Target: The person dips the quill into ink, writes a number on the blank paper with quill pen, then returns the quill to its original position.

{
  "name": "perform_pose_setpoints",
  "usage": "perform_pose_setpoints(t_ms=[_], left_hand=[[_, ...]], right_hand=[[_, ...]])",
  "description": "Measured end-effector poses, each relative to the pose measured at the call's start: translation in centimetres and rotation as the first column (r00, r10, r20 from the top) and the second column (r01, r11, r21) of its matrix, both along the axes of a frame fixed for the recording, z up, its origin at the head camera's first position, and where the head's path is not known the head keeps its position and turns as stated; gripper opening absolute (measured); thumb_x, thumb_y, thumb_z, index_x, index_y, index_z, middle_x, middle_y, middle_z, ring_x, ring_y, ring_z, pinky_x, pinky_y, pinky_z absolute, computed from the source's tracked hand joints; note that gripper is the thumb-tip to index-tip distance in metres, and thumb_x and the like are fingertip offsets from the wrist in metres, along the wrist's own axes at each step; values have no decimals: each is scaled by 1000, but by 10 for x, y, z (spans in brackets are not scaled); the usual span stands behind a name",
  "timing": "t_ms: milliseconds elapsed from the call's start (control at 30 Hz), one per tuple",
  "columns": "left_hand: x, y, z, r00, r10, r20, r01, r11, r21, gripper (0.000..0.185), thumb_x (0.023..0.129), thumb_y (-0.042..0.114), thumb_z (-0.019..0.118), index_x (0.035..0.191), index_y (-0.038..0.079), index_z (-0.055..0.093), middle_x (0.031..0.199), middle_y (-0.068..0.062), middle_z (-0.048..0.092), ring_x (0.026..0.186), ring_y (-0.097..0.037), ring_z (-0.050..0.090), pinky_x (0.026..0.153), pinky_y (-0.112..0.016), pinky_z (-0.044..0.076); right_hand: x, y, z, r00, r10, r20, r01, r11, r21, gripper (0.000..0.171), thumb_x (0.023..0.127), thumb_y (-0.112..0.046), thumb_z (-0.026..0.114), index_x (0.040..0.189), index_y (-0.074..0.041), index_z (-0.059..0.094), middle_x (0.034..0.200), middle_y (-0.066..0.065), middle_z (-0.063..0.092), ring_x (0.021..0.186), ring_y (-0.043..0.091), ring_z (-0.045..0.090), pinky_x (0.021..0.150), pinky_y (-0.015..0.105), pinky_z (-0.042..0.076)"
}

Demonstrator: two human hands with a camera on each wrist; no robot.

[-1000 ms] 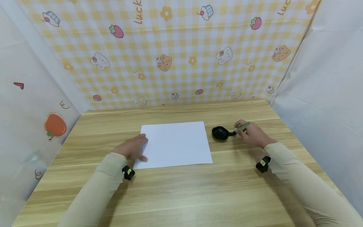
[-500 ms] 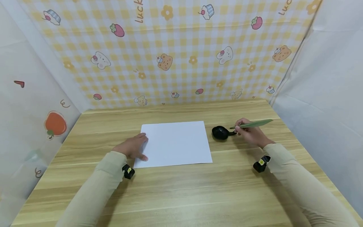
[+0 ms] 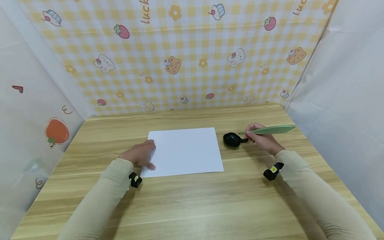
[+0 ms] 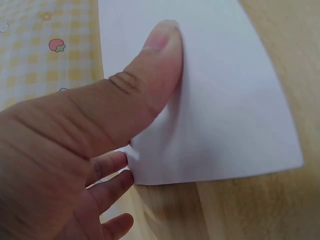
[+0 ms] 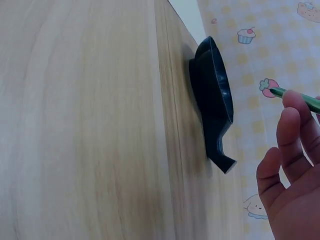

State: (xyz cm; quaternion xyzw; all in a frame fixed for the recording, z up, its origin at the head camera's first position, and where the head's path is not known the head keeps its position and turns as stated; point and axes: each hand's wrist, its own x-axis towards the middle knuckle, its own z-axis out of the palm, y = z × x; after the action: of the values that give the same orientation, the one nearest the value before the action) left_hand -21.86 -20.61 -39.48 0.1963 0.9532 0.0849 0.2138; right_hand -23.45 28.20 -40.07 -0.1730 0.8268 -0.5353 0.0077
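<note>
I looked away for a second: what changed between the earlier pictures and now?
The right hand drew the green feather pen out of the black holder, up and to the right; it now clears it. The left hand stayed pressing on the paper; holder and paper did not move.

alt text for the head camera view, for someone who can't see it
A person's right hand holds a green feather quill beside a black holder on a wooden table, while the left hand rests flat on the left edge of a blank white sheet of paper. A yellow checked cartoon backdrop stands behind.
</note>
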Motion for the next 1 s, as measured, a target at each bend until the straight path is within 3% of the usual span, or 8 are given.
perform_pose_setpoints(t_ms=[167,433,533,833,1000], left_hand=[[-2,-1,1,1000,-3,-4,3,1000,6,102,70,38,85,144,-9,33,154,-28,21,137,-46,28,111,-52,27],[-2,-1,0,1000,-11,-2,11,1000,11,102,71,39,84,145,-8,33,155,-28,19,137,-45,29,111,-52,27],[-2,-1,0,1000,-12,-1,12,1000,13,102,71,40,84,145,-7,33,154,-27,20,136,-45,30,110,-51,29],[-2,0,-2,1000,1,15,-1,1000,18,102,70,39,85,145,-7,33,154,-27,20,136,-46,31,110,-52,29],[-2,0,-2,1000,17,19,-17,1000,16,103,70,37,86,145,-7,32,155,-27,18,137,-45,29,110,-52,28]], right_hand=[[-2,-7,0,998,-24,60,26,999,-36,18,102,-10,50,105,7,50,92,29,62,71,24,56,62,30,49],[-5,-12,1,996,-15,93,25,994,-109,19,101,-10,50,99,9,50,83,15,65,68,15,56,61,28,49],[-8,-12,-1,995,-21,102,31,994,-106,19,101,-10,50,97,9,51,81,10,65,67,13,55,61,26,48],[-15,-15,-4,977,-39,211,56,996,-74,12,99,-3,50,100,9,50,83,13,67,68,11,56,59,25,47],[-17,-14,-6,976,-57,212,62,998,-19,14,98,-4,49,101,10,50,82,12,64,66,12,54,58,24,45]])
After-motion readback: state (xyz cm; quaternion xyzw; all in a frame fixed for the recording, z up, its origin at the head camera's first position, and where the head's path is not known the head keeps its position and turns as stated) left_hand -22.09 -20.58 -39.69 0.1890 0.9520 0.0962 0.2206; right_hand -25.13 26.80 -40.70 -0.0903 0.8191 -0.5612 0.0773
